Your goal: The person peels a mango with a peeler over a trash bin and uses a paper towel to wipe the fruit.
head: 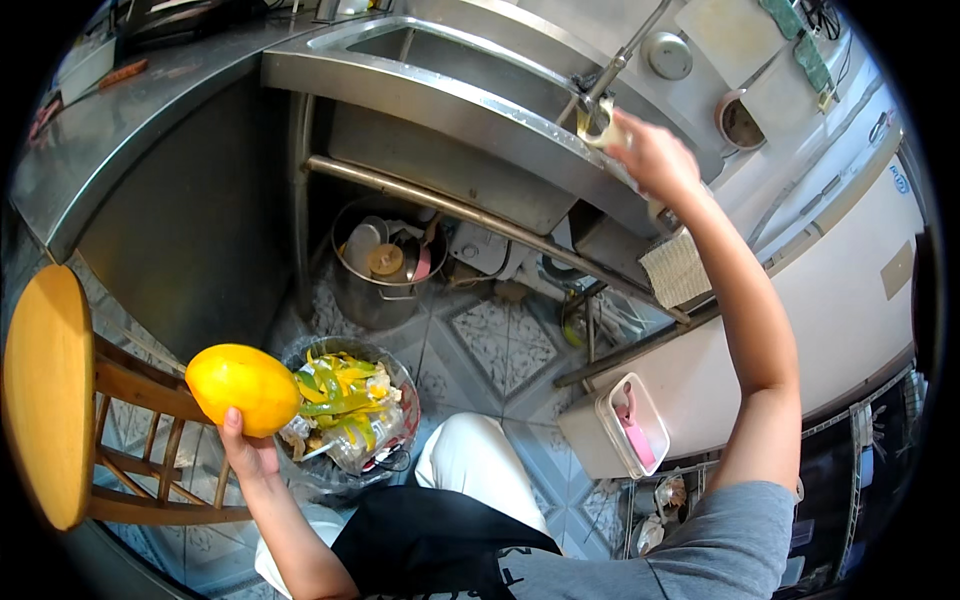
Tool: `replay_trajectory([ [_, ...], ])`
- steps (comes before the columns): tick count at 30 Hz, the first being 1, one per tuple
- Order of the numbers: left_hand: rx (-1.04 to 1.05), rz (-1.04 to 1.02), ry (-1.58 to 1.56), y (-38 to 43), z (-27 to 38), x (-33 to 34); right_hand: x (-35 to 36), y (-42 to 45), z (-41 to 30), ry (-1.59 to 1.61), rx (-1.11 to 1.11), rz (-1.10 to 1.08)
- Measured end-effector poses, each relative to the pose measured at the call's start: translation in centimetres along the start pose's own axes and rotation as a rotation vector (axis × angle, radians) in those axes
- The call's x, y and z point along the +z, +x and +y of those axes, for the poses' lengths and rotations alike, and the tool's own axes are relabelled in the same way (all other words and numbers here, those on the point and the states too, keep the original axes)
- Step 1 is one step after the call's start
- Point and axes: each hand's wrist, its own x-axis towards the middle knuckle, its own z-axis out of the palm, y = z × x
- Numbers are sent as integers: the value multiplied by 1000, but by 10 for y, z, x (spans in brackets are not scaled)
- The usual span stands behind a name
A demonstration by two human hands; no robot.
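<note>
A smooth yellow-orange peeled fruit, perhaps a mango or papaya, (243,390) rests in my left hand (250,448), held up beside the wooden stool. Just right of it stands a bin lined with clear plastic (409,427), holding green and yellow peel strips (341,401) and other scraps. My right hand (660,157) is stretched out to the sink's front rim, its fingers closed on a pale, looped peeler-like tool (598,127) close to the faucet (619,64). The hand is slightly blurred, so the exact kind of tool is unclear.
The steel sink (450,71) spans the top, above a metal crossbar (420,196). A large pot with utensils (386,296) stands beneath. The wooden stool (49,397) is at left; a white container with pink-handled items (606,442) stands right. A cloth (675,270) hangs near my right forearm.
</note>
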Motion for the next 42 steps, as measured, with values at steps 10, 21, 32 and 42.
replay_trajectory([
  [10, -7, -19, 32, -7, -5, 5, 0, -1, 17, -9, -26, 247],
  [21, -146, -78, -137, -18, -1, 30, -23, -26, 4, 1018, -181, 619],
  [32, -38, -195, 86, -39, 27, 56, 30, -158, -231, 892, -965, -73],
  [42, -16, -211, 167, -38, 33, 60, 16, -156, -230, 797, -1082, -135],
])
